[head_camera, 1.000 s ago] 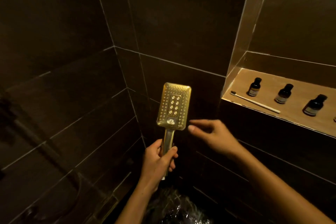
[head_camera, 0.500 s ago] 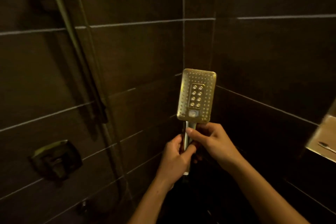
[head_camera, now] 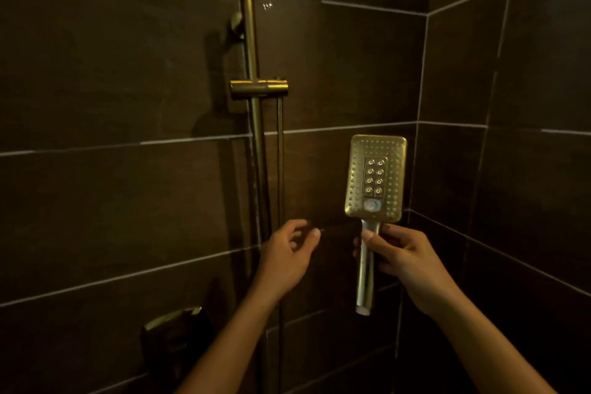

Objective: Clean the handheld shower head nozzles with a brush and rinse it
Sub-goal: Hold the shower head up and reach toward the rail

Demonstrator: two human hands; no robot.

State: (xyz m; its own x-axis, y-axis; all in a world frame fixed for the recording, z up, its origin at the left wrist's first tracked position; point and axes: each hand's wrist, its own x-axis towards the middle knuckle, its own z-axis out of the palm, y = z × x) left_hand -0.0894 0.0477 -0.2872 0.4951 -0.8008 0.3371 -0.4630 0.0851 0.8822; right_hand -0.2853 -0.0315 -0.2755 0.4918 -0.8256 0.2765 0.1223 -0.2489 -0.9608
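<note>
Head view: shower head (head_camera: 375,179) held upright in the right hand (head_camera: 404,261), before a dark tiled wall (head_camera: 96,201).

Both forearms are cut off at the lower edge; the wall control (head_camera: 172,323) is dim and hard to make out; the hose (head_camera: 280,169) is lost in shadow lower down; a slide rail (head_camera: 252,41) with holder (head_camera: 259,89) is seen left of the hands; the left hand (head_camera: 287,257) is loosely curled, gripping nothing, near the rail; the right hand is clamped round the handle; the gold, rectangular nozzle face is turned toward the camera.
</note>
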